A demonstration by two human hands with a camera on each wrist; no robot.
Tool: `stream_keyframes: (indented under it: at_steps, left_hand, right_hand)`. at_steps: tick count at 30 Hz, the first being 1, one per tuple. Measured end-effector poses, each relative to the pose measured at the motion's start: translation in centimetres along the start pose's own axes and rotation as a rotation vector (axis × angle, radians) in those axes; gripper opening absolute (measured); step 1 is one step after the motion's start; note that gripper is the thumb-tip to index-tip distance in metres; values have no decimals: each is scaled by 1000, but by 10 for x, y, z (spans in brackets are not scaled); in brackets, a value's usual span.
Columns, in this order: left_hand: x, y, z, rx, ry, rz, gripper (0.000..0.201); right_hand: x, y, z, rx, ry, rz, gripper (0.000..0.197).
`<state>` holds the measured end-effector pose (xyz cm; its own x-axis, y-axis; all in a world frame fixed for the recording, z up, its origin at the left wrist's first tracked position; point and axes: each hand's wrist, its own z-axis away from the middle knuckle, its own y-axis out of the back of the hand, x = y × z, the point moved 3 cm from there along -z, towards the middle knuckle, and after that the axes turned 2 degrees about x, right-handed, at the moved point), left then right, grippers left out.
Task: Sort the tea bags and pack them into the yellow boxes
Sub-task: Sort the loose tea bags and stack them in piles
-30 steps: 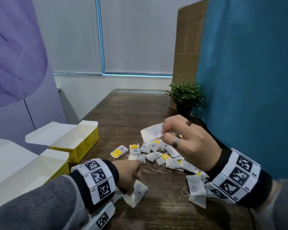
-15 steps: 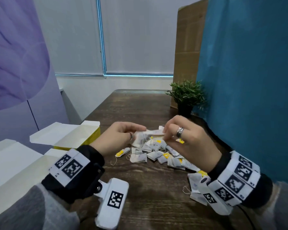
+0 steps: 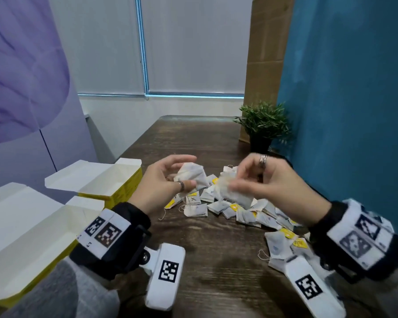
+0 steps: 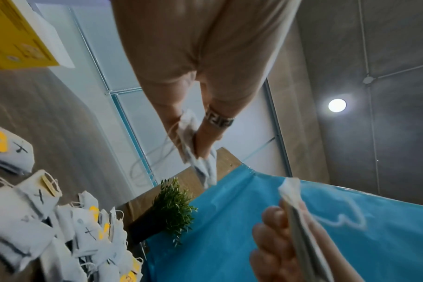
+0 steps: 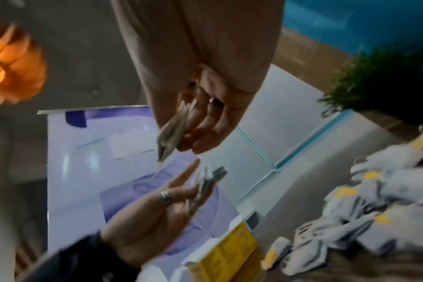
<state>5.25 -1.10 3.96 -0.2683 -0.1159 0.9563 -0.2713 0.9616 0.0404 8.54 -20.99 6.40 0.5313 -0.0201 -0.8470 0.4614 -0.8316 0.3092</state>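
Dark wooden table [image 3: 207,253] with blinds-covered window behind: both hands raised above a heap of tea bags

Left hand [image 3: 163,187] holds a small bunch of white tea bags [image 3: 192,176], thumb pressed on the bunch and fingers curled behind it. Right hand [image 3: 274,184] pinches a second bunch of tea bags [image 3: 231,191] between thumb and fingertips; this bunch is motion-blurred. The two bunches are near each other but apart. Loose tea bag heap [image 3: 234,208] lies on the table directly below and between both hands, extending toward the right wrist. Two open yellow boxes [image 3: 122,191] sit beside the left forearm, lids folded back. Potted plant [image 3: 263,127] stands beyond the right hand, against the blue panel [image 3: 354,111]
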Motion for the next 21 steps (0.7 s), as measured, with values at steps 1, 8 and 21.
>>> stream_keyframes:
  at_steps: [1,8,21]
  left_hand:
    - [-1,0,0,-10,18,-3,47]
    - [6,-2,5,-96,174,328,36]
    - [-6,59,6,211,87,161,50]
  right_hand:
    - [0,-1,-7,27,-51,-66,17]
    - [14,-47,-61,65,-134,-16,22]
    - [51,-101,-53,-409,-309,327,6]
